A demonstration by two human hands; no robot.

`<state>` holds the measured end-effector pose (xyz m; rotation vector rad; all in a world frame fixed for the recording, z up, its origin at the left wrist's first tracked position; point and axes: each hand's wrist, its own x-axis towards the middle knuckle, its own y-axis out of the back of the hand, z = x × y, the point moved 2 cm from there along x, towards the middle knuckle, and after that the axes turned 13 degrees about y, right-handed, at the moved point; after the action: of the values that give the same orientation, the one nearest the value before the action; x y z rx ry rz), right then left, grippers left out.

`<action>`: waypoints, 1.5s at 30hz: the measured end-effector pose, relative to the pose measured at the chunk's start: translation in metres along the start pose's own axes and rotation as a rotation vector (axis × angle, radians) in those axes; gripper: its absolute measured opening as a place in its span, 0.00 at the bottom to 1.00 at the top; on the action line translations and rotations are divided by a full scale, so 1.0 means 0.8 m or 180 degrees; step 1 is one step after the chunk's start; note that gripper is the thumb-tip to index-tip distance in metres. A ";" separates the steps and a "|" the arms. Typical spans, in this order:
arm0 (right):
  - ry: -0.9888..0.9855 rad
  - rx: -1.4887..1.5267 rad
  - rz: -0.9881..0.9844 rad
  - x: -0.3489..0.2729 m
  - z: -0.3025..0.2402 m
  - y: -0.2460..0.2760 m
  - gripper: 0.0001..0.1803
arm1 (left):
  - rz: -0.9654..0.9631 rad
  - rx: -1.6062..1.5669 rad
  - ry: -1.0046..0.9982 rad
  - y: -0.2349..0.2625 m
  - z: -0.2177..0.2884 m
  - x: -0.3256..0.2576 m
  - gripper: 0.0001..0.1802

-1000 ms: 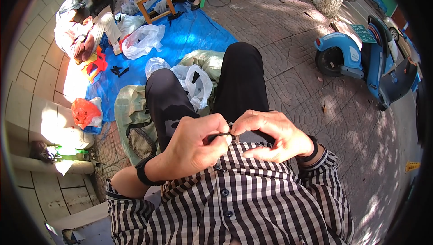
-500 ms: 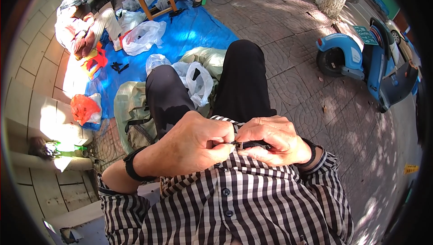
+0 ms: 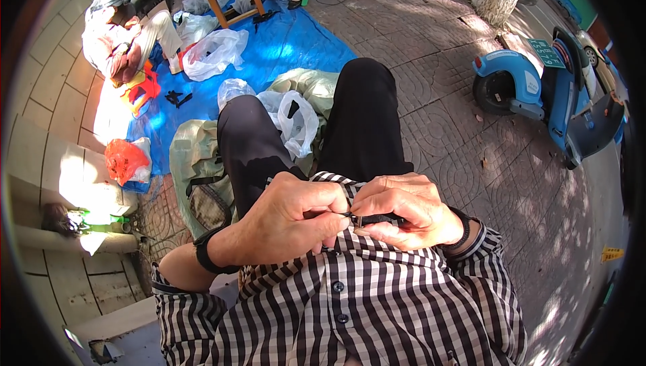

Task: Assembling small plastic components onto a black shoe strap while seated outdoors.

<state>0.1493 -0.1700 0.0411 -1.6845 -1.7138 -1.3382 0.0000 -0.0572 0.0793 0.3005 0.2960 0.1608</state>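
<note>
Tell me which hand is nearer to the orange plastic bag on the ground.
Left. The left hand sits on the same side as the orange plastic bag, though well apart from it; the right hand lies beyond the left, farther away.

The scene is seen from a single head-worn fisheye camera, aimed steeply down at the checked shirt (image 3: 350, 305) and lap, very close; the paved ground (image 3: 444, 130) (edges bent toward the rim) is spread beyond.
</note>
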 end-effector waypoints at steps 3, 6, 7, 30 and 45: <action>0.0018 0.0035 -0.0068 0.002 0.001 0.000 0.10 | 0.0005 0.0025 0.0051 0.000 0.000 -0.002 0.05; 0.0046 -0.0039 -0.0080 0.005 0.002 0.002 0.10 | 0.0040 -0.0021 0.0102 -0.001 -0.002 -0.002 0.05; 0.0027 -0.0019 -0.0096 0.005 0.002 0.004 0.10 | -0.0023 -0.0261 0.0198 -0.001 -0.002 -0.002 0.05; 0.0135 -0.0001 -0.0234 0.015 0.004 0.006 0.10 | -0.0202 -0.1002 0.0653 0.004 -0.002 -0.003 0.06; -0.0286 0.0579 -0.0250 0.018 0.005 0.009 0.10 | -0.0120 -0.0845 0.0718 0.004 0.001 -0.002 0.05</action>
<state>0.1545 -0.1602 0.0534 -1.6117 -1.9079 -1.1164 -0.0015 -0.0544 0.0813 0.0126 0.4982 0.1949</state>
